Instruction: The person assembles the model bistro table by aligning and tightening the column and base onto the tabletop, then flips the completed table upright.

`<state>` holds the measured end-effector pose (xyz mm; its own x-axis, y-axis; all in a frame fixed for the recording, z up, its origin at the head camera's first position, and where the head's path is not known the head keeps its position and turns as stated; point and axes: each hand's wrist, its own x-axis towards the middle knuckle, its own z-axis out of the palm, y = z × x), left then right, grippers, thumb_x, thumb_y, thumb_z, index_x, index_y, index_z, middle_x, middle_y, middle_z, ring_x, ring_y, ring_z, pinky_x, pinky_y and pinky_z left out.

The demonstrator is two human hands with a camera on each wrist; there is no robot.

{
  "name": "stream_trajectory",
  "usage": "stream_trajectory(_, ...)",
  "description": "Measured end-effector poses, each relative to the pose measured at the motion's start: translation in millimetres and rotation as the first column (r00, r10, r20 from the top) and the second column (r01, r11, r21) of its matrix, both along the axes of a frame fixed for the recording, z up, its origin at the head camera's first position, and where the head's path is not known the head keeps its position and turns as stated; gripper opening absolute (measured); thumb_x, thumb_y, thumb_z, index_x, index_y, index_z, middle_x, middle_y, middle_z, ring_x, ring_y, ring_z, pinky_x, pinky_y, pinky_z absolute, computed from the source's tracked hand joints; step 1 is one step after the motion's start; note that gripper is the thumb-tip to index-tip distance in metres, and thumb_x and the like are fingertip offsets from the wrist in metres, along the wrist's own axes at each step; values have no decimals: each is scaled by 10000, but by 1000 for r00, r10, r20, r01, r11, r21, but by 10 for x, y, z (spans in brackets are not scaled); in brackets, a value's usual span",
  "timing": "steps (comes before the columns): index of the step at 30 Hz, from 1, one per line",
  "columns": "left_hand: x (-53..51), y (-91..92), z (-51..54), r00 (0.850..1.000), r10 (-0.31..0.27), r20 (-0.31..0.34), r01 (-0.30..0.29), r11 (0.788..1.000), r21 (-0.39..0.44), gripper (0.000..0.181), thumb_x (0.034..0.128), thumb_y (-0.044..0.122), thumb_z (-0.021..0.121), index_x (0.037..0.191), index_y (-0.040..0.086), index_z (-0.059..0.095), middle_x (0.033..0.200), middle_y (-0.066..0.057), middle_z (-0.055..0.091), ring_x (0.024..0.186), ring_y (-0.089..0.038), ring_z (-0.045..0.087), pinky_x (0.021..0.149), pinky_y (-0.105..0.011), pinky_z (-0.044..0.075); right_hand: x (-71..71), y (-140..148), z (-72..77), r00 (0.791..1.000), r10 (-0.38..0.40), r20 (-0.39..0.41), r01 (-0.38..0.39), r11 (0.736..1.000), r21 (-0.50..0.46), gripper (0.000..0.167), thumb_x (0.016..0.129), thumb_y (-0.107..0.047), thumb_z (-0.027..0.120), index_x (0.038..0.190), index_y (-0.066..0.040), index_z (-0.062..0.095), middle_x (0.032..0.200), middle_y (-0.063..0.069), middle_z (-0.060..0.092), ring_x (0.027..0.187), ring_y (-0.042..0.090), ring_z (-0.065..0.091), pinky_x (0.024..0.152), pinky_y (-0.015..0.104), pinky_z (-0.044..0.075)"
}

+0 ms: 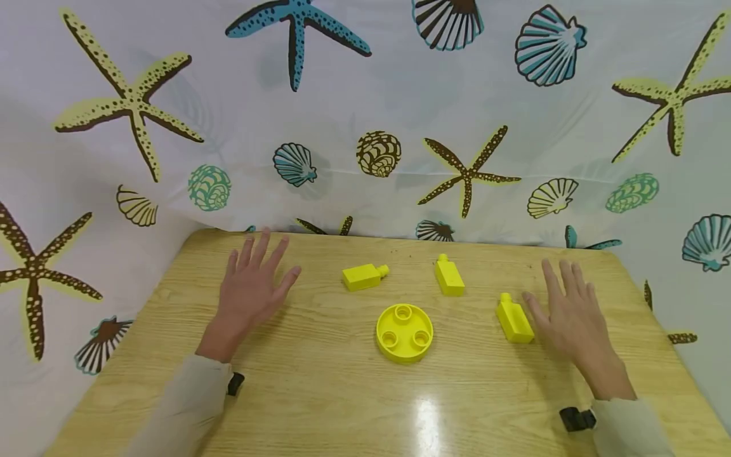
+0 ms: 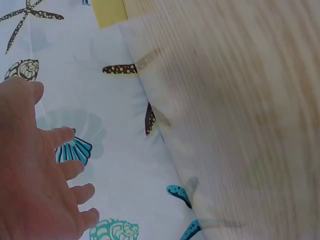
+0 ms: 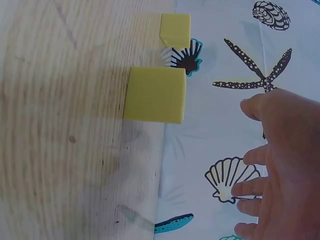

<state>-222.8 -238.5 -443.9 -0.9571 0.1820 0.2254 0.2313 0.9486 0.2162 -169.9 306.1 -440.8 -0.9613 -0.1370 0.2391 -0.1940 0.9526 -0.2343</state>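
Note:
My left hand [image 1: 251,295] is spread palm down over the left part of the table, holding nothing. Over on the right, my right hand [image 1: 573,320] is likewise spread with nothing in it, just beside a yellow block with a round peg [image 1: 515,320]. A second such pegged block [image 1: 450,277] lies farther back, and a third pegged block [image 1: 362,277] lies nearer the left hand with its peg pointing right. Between the hands sits a round yellow dish [image 1: 405,352] with three ringed sockets inside. In the right wrist view, two blocks show, the nearer block [image 3: 155,95] end-on.
The light wooden table [image 1: 320,393] carries all the yellow pieces. A white cloth [image 1: 342,108] printed with starfish and shells hangs behind it and along both sides. Black straps [image 1: 577,419] show at both wrists.

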Motion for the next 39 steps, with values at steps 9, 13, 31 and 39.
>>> stream_trajectory(9,192,398,-11,998,-66,-1,66,993,98,698,1067,525,451,1622,124,318,1676,-209,193,1521,-455,175,1208,-669,145,104,-151,-10,1000,-9,-28,7,996,-92,724,1075,-421,496,1626,-36,227,1498,375,345,1340,572,345,965,772,385)
stream_trajectory(13,303,642,10,994,-110,-14,111,971,210,648,1065,466,511,1586,102,388,1642,-223,265,1478,-450,285,1180,-647,268,115,-209,-3,999,-23,-22,19,984,-179,722,1066,-411,523,1625,-49,243,1462,364,380,1295,564,381,872,773,437)
stream_trajectory(31,575,1387,-96,877,-437,199,218,731,647,713,999,340,695,1587,115,361,1595,-111,364,1414,-354,414,1141,-537,403,155,-315,-202,984,-52,170,114,918,-379,585,949,-217,749,1366,105,496,1183,309,607,1051,452,630,851,593,562)
stream_trajectory(39,587,1539,-188,839,-451,304,180,757,628,911,895,351,822,1598,70,316,1572,-166,365,1427,-352,396,1181,-553,342,153,-356,-230,969,-62,238,148,920,-363,636,909,-230,789,1357,120,503,1206,318,598,1053,438,624,837,542,581)
